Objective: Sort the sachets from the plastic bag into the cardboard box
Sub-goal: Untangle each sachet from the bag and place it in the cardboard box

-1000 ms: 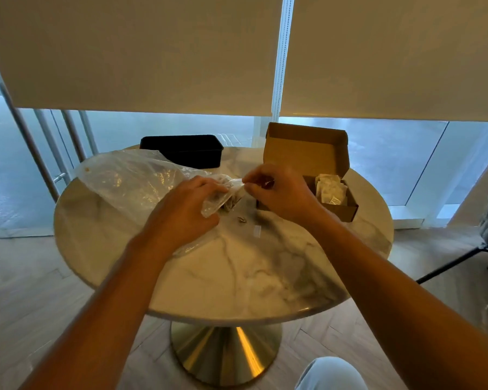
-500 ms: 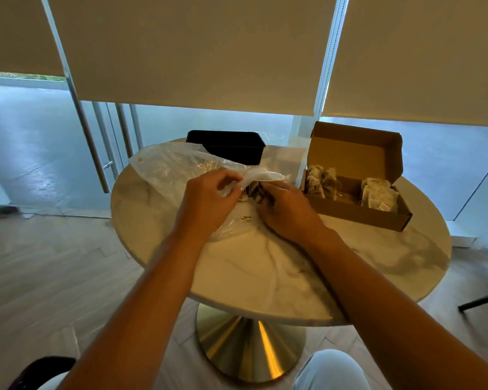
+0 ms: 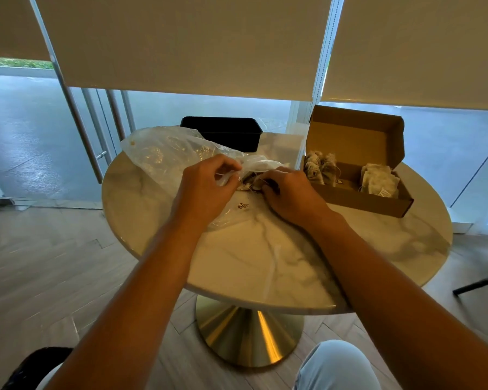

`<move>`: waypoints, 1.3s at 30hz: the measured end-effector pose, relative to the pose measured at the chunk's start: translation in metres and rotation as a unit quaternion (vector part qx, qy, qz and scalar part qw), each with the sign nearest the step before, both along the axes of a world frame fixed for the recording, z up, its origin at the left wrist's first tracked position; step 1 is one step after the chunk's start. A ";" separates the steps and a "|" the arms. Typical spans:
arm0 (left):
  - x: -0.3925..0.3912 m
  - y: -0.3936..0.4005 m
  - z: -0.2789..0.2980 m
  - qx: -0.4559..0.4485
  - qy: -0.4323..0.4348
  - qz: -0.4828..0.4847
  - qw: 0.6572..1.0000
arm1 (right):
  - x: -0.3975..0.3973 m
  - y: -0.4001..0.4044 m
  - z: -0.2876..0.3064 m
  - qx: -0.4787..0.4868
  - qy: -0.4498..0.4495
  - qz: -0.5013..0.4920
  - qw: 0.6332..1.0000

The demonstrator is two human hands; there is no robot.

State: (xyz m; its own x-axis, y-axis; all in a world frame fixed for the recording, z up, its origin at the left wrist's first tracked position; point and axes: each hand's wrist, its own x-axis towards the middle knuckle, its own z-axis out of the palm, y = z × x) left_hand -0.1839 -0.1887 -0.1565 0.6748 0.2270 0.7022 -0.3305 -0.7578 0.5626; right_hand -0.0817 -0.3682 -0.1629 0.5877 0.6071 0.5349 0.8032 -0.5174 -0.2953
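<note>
A: On round marble table [image 3: 265, 266]: one clear plastic bag [image 3: 164, 156], lying flat, long axis running from far left toward centre, mouth pointing right toward the hands.

B: Markings?

A: One small dark printed mark [image 3: 243, 206] on the film near the mouth; too small to read.

B: Hands?

A: Left hand [image 3: 206, 187], fingers curled, pinching the bag's upper mouth edge. Right hand [image 3: 290, 192], fingers curled over loose sachets [image 3: 250, 184] at the mouth; the sachets sit under its fingertips, between both hands.

B: Box?

A: Cardboard box [image 3: 364, 198], right of the hands, lid upright, two sachet clusters inside: left cluster [image 3: 321, 167], right cluster [image 3: 379, 180]. Black container [image 3: 226, 133] behind the bag.
</note>
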 end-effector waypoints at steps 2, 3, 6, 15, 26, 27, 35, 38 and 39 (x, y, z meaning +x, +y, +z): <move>0.001 0.002 -0.001 0.004 -0.004 0.003 1.000 | -0.004 -0.006 0.004 0.028 0.039 0.006 0.999; 0.002 0.003 -0.001 0.018 -0.003 0.009 1.000 | -0.007 -0.008 0.006 0.043 0.068 0.010 0.997; 0.004 0.004 -0.004 0.089 0.004 0.037 0.995 | -0.015 -0.013 0.010 0.122 0.160 0.054 0.978; 0.003 -0.001 -0.007 0.156 0.037 0.050 0.986 | -0.023 -0.016 0.018 0.182 0.217 0.136 0.949; -0.005 -0.005 -0.001 0.041 0.006 -0.013 0.999 | -0.015 -0.019 0.013 0.190 0.130 0.056 0.971; -0.006 -0.005 -0.001 0.037 0.011 -0.015 0.999 | -0.016 -0.019 0.014 0.205 0.141 0.072 0.966; -0.008 -0.008 0.002 -0.006 0.034 -0.036 0.999 | -0.026 -0.016 0.017 0.194 0.198 0.134 0.951; -0.010 -0.011 0.002 -0.007 0.031 -0.038 0.999 | -0.027 -0.017 0.019 0.233 0.219 0.150 0.935; -0.011 -0.011 0.002 -0.003 0.032 -0.041 0.999 | -0.027 -0.017 0.020 0.243 0.220 0.153 0.932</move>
